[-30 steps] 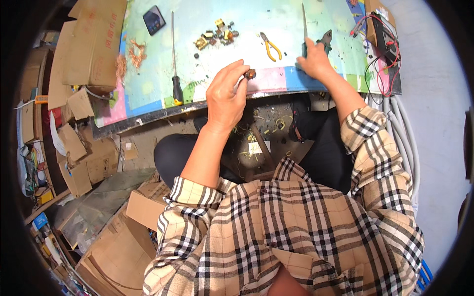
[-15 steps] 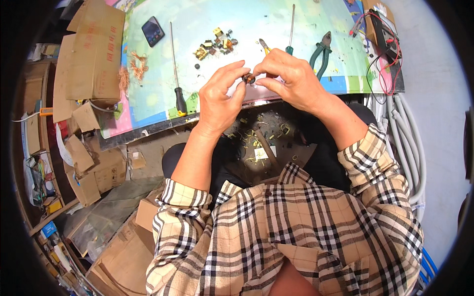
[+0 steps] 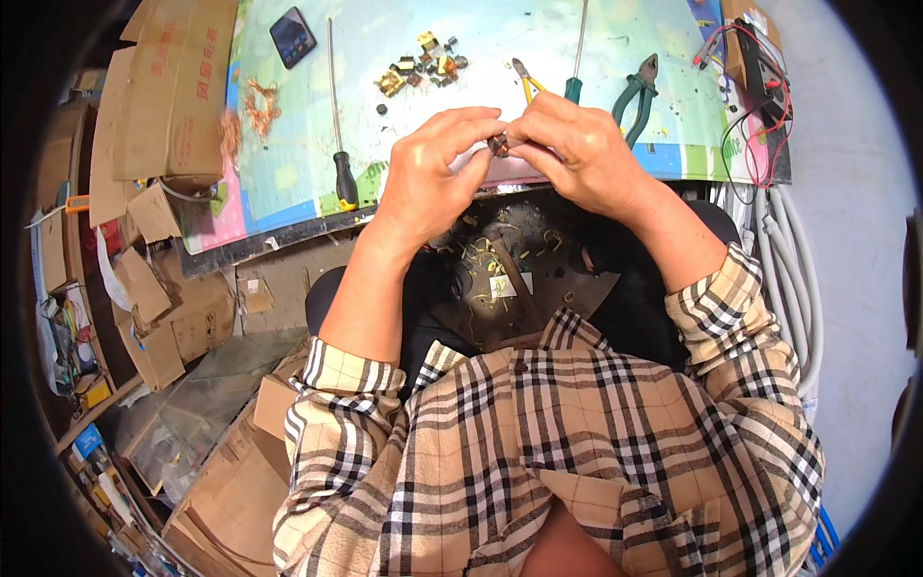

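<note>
Above the table's near edge, both hands meet at a small dark part with copper-coloured winding, a small coil [image 3: 498, 145]. My left hand [image 3: 435, 171] pinches it from the left between thumb and fingers. My right hand [image 3: 579, 154] is closed at its right side, fingertips pressed together against it; whether a wire end lies between them is too small to see. Just beyond the right hand lie yellow-handled cutters [image 3: 526, 77] and a screwdriver with a green handle [image 3: 574, 88]. Farther out sits a pile of small yellow, black and copper components [image 3: 419, 69].
Green pliers [image 3: 636, 100] lie to the right, near a meter [image 3: 762, 69] with red and black leads. On the left are a long screwdriver [image 3: 344, 179], a phone [image 3: 292, 37], copper wire scraps [image 3: 260, 108] and a cardboard box [image 3: 197, 96]. Clippings litter a dark surface [image 3: 519, 231] below.
My right fingers have closed in on the coil, and both hands with it sit slightly farther right. The view has shifted a little.
</note>
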A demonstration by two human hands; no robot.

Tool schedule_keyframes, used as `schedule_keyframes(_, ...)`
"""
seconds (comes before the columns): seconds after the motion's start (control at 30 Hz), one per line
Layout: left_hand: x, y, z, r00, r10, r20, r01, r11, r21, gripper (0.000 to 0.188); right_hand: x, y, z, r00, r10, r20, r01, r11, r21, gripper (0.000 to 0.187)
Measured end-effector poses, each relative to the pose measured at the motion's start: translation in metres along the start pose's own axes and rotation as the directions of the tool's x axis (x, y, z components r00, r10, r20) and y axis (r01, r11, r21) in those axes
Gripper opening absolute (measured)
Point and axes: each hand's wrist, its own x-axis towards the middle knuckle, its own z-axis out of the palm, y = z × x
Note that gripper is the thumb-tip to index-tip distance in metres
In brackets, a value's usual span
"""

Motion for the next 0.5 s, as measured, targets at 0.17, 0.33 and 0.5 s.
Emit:
schedule_keyframes(0.17, 0.0017, 0.0020, -0.0028, 1.000, -0.007, 0.024, 0.008, 0.999, -0.032, 0.026, -0.0027, -0.0013, 0.0020, 0.999, -0.047, -0.018, 0.046, 0.998, -0.041, 0.014)
schedule_keyframes(0.33, 0.0029, 0.0009, -0.0045, 0.997, 0.071, 0.016, -0.071, 0.997, 0.028, 0.024, -0.0025, -0.0056, -0.0008, 0.998, -0.056, -0.025, 0.055, 0.998, -0.039, 0.016)
schedule_keyframes(0.5, 0.0035, 0.0055, -0.0089, 0.996, 0.066, 0.060, -0.065, 0.998, -0.016, 0.023, -0.0043, -0.0075, -0.0036, 0.998, -0.058, -0.003, 0.058, 0.997, -0.045, 0.014)
